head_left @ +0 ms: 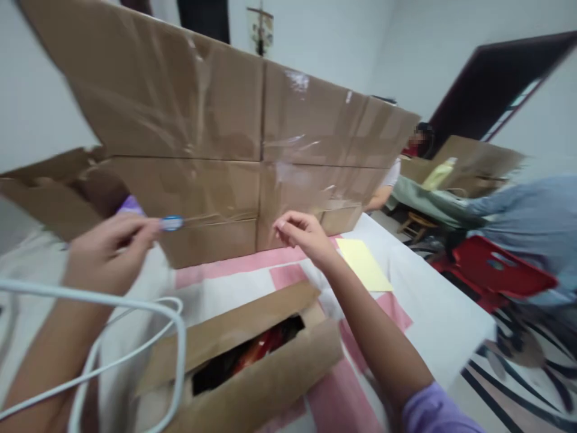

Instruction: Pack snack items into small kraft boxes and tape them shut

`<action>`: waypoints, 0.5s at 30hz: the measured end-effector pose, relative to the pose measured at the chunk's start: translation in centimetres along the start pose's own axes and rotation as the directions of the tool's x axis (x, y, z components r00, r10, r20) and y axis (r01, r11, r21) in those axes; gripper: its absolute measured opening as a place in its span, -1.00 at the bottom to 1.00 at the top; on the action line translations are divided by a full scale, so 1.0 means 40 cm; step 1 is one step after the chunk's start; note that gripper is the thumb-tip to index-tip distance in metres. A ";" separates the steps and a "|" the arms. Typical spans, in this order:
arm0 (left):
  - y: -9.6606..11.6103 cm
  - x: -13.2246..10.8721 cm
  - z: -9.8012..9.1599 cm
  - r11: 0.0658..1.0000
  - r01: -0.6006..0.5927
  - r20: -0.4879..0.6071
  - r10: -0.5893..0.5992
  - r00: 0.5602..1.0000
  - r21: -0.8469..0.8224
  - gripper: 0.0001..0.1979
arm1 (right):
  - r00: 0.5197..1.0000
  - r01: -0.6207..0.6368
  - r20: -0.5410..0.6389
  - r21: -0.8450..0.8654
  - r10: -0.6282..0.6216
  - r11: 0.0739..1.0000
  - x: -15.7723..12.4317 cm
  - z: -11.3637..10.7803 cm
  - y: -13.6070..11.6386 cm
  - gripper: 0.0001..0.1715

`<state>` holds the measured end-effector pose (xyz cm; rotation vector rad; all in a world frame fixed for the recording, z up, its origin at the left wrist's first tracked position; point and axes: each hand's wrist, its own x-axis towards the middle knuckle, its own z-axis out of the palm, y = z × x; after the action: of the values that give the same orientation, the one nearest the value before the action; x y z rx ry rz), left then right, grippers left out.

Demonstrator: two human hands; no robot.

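Observation:
My left hand is closed in a pinch on a small, flat, blue-and-white oval piece; blur hides what kind of thing it is. To the right, my right hand is raised with thumb and fingers pinched together. Whatever may be between those fingertips is too small to make out. Both hands are in front of a tall cardboard panel with shiny tape across it. Below them lies a long cardboard box with its top flaps partly parted. Something shiny, red and orange shows in the gap.
White cables loop across my left forearm. A yellow sheet rests on the pink-and-white cloth. Another cardboard box stands at the left. People sit at the right, one by a red chair.

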<state>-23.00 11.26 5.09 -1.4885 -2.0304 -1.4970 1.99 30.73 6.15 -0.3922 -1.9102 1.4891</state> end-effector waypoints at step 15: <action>0.096 -0.001 0.022 0.995 0.068 0.409 -0.034 0.912 -0.067 -0.86 | 0.961 0.090 0.274 -0.145 -0.047 0.985 0.073 0.170 -0.044 -0.65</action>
<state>-19.59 11.85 6.95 -1.9319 -2.2700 -1.3893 -4.37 26.99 7.92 -0.1966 -2.2406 1.4087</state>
